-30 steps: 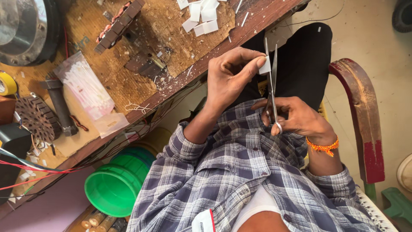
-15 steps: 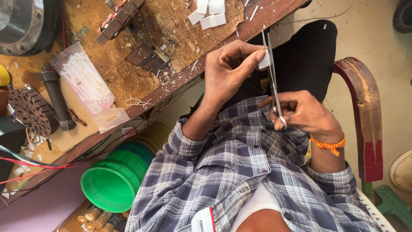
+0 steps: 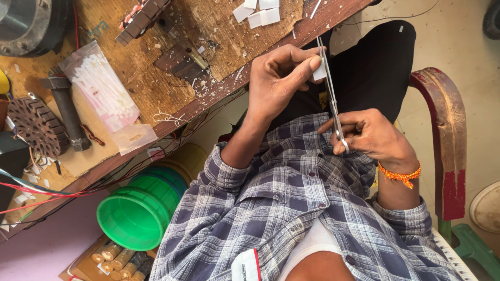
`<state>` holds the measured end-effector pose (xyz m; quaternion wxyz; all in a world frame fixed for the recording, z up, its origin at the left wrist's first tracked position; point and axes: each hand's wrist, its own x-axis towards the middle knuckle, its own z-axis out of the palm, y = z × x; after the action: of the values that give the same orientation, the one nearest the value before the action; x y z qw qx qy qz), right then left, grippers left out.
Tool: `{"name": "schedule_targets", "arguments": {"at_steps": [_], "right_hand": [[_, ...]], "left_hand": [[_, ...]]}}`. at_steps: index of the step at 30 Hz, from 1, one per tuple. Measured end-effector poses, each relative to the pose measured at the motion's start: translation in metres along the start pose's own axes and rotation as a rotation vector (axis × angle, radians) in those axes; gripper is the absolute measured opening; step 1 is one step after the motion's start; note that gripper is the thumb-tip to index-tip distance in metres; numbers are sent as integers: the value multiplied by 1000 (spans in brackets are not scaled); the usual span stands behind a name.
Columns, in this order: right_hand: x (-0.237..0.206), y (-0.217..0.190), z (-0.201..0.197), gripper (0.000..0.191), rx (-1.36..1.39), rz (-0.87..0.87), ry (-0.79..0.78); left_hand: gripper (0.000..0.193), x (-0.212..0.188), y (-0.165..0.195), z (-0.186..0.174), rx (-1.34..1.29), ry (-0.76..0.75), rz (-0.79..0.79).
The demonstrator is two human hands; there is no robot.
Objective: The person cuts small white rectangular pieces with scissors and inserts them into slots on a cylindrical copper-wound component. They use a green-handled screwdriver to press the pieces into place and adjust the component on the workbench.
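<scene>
Since the earlier frame, the slim steel scissors (image 3: 330, 88) have tilted slightly and both hands have shifted toward the wooden bench edge (image 3: 208, 101). The small white paper strip (image 3: 320, 70) is pinched between thumb and forefinger of the left hand (image 3: 276, 78), fingers clamped together on it, apparently to present its edge to the blades, which lie just beside those fingertips. The right hand (image 3: 370, 138), fingers closed through the scissor handles, holds them upright over the lap. More white cut pieces (image 3: 258, 13) lie on the bench beyond the left fingers; a green plastic tub (image 3: 136, 216) sits below.
</scene>
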<state>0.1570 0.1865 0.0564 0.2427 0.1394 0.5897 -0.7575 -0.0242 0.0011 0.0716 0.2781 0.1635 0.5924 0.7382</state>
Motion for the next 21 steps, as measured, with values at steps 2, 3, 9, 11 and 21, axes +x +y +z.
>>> {"name": "schedule_targets", "arguments": {"at_steps": [2, 3, 9, 11, 21], "right_hand": [[0, 4, -3, 54, 16, 13, 7], [-1, 7, -5, 52, 24, 20, 10], [-14, 2, 1, 52, 158, -237, 100], [-14, -7, 9, 62, 148, -420, 299], [25, -29, 38, 42, 29, -504, 370]], "left_hand": [[23, 0, -1, -1, -14, -3, -18], [24, 0, -2, -2, -15, -4, -30], [20, -1, -1, -6, -131, 71, 1], [19, -8, 2, -6, -117, 70, -18], [78, -59, 1, -2, 163, -87, -123]]}}
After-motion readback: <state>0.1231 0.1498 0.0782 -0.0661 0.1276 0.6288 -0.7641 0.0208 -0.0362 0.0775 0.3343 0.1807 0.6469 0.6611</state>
